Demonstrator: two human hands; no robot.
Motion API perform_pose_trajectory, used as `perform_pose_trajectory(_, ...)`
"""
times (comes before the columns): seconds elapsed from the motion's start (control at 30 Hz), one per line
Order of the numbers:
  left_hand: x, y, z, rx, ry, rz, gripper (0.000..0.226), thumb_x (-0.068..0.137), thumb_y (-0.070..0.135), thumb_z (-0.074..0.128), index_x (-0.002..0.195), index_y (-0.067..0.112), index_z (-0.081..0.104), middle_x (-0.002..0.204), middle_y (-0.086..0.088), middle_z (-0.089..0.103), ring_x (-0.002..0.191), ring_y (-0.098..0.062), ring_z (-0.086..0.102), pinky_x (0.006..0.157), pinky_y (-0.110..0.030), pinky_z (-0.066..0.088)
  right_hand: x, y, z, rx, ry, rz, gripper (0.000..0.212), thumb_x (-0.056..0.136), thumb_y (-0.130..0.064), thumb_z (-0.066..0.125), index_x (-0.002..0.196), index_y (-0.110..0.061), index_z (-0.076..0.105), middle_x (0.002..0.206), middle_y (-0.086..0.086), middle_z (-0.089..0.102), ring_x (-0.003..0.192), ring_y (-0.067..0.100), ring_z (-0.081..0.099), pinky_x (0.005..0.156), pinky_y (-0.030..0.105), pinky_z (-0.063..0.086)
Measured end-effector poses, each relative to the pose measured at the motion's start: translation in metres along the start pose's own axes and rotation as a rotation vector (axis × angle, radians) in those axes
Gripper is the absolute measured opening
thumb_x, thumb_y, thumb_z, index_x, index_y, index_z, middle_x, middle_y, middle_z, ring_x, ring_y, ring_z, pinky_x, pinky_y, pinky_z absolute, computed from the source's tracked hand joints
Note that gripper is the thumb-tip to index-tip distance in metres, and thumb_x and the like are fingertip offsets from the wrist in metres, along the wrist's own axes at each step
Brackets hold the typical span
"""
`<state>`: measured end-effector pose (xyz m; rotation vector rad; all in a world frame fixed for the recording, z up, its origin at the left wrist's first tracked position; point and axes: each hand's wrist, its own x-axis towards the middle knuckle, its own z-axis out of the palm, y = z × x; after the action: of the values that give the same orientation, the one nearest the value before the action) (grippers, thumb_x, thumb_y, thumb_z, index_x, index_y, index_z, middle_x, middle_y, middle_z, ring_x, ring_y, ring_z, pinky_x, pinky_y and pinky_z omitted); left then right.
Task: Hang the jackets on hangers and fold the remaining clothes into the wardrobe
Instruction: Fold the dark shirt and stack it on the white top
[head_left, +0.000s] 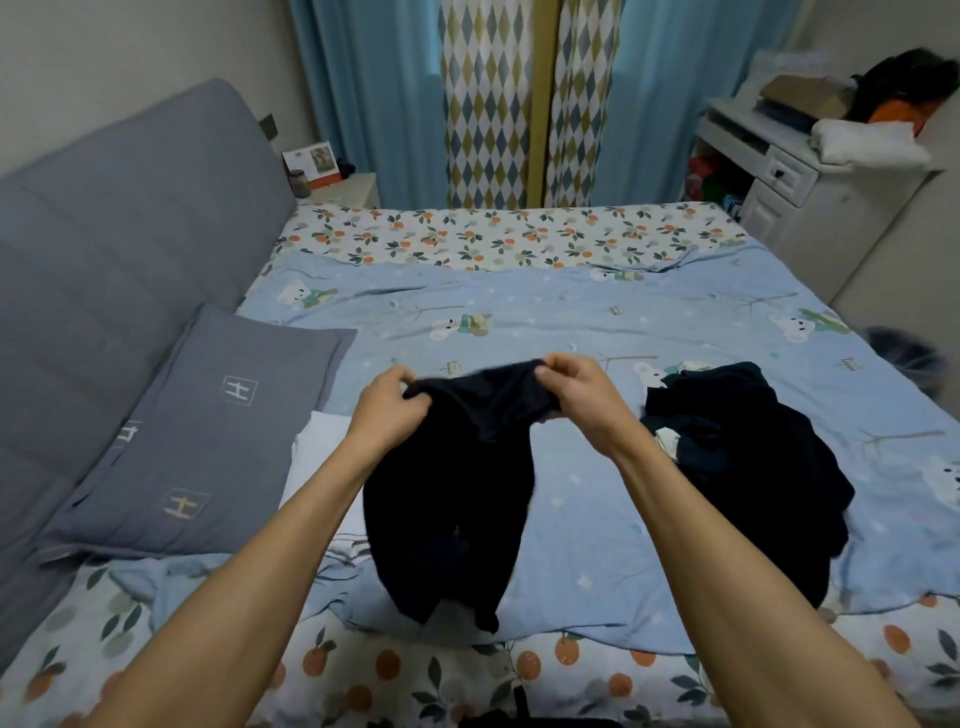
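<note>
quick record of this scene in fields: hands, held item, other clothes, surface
left hand: left hand pinches the top edge of the dark garment
right hand: right hand pinches the same edge
held item: dark garment, held up, lower part hanging to the bed
other clothes: dark clothes pile to the right; white cloth under the left forearm
surface: blue quilt

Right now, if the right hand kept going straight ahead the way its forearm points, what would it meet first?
Probably the light blue quilt. The right hand, gripping the dark garment, points forward and slightly left, over bare bedding. Nothing else seems to lie in that line, though depth is hard to judge.
</note>
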<state>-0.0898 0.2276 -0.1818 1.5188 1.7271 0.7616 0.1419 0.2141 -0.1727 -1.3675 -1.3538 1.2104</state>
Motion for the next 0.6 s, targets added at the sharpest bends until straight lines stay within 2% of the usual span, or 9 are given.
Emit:
perform_pose_trajectory(0.03,-0.001,-0.007,0.002,0.048,-0.014,-0.016,0.008,0.087,0.012,0.054,0.086,0.016,0.060,0.079,-0.008,0.068,0.067,-0.023,0.057,0.056,-0.028,0.039,0.002,-0.010,0.001,0.024,-0.020,-0.013,0.027,0.101,-0.004,0.048,0.076,-0.010,0.056,0.066,0.003,0.054,0.052,0.009,0.057,0.052,0.026,0.051)
perform_pose_trajectory(0.13,-0.010,-0.010,0.014,0.003,-0.024,0.023,0.017,0.086,0.008,0.051,0.083,0.020,0.062,0.069,-0.002,0.065,0.059,-0.019,0.054,0.050,-0.025,0.038,0.004,-0.031,0.003,0.016,-0.071,-0.046,0.027,0.101,-0.008,0.050,0.075,-0.012,0.058,0.068,0.000,0.056,0.060,0.011,0.059,0.056,0.028,0.054)
perform_pose_trajectory(0.17,-0.012,-0.006,0.016,-0.001,-0.026,0.071,0.019,0.085,0.007,0.052,0.084,0.021,0.065,0.069,0.000,0.064,0.059,-0.017,0.055,0.052,-0.023,0.040,0.005,-0.034,0.004,0.023,-0.073,-0.054,0.027,0.101,-0.008,0.051,0.075,-0.012,0.058,0.068,-0.001,0.057,0.062,0.012,0.060,0.057,0.027,0.054)
perform_pose_trajectory(0.27,-0.010,0.009,0.019,-0.053,-0.050,0.180,0.029,0.085,0.001,0.052,0.096,0.020,0.071,0.083,0.004,0.068,0.075,-0.010,0.061,0.067,-0.020,0.046,0.005,-0.040,0.009,0.003,-0.098,-0.082,0.026,0.101,-0.008,0.052,0.076,-0.012,0.059,0.066,-0.002,0.057,0.061,0.010,0.060,0.058,0.025,0.052)
perform_pose_trajectory(0.37,-0.004,0.018,0.020,-0.383,-0.061,0.042,0.028,0.090,-0.001,0.047,0.092,0.016,0.069,0.079,0.000,0.067,0.071,-0.017,0.057,0.059,-0.025,0.042,0.005,-0.036,0.012,0.013,-0.070,-0.118,0.021,0.100,-0.014,0.055,0.081,-0.012,0.063,0.071,-0.002,0.060,0.066,0.011,0.058,0.065,0.025,0.051)
perform_pose_trajectory(0.4,-0.004,0.019,0.018,-0.520,-0.054,-0.023,0.027,0.093,0.001,0.046,0.094,0.017,0.069,0.082,-0.002,0.068,0.073,-0.019,0.059,0.059,-0.027,0.043,0.005,-0.031,0.011,0.016,-0.036,-0.121,0.018,0.100,-0.018,0.056,0.085,-0.012,0.065,0.076,-0.001,0.061,0.070,0.012,0.059,0.070,0.027,0.052)
perform_pose_trajectory(0.47,-0.005,0.021,0.014,-0.804,-0.053,-0.118,0.026,0.097,0.004,0.047,0.103,0.016,0.069,0.094,-0.003,0.073,0.083,-0.019,0.067,0.069,-0.028,0.053,0.005,-0.014,0.006,-0.021,0.005,-0.086,0.015,0.099,-0.024,0.059,0.103,-0.012,0.067,0.093,-0.003,0.066,0.085,0.009,0.063,0.082,0.028,0.052)
perform_pose_trajectory(0.53,-0.003,0.018,0.008,-1.071,-0.089,-0.216,0.025,0.099,0.007,0.047,0.114,0.010,0.067,0.106,-0.008,0.073,0.094,-0.021,0.070,0.079,-0.031,0.058,0.004,0.009,0.002,-0.110,-0.040,-0.006,0.035,0.094,-0.023,0.065,0.128,-0.016,0.060,0.119,-0.003,0.063,0.112,0.009,0.058,0.096,0.029,0.046)
perform_pose_trajectory(0.6,0.000,0.015,0.001,-1.193,-0.145,-0.285,0.028,0.101,0.013,0.046,0.121,0.006,0.065,0.116,-0.013,0.070,0.104,-0.026,0.068,0.084,-0.035,0.057,0.002,0.032,0.006,-0.197,-0.157,0.106,0.057,0.089,-0.021,0.070,0.142,-0.021,0.049,0.133,-0.003,0.057,0.125,0.011,0.049,0.105,0.034,0.042)
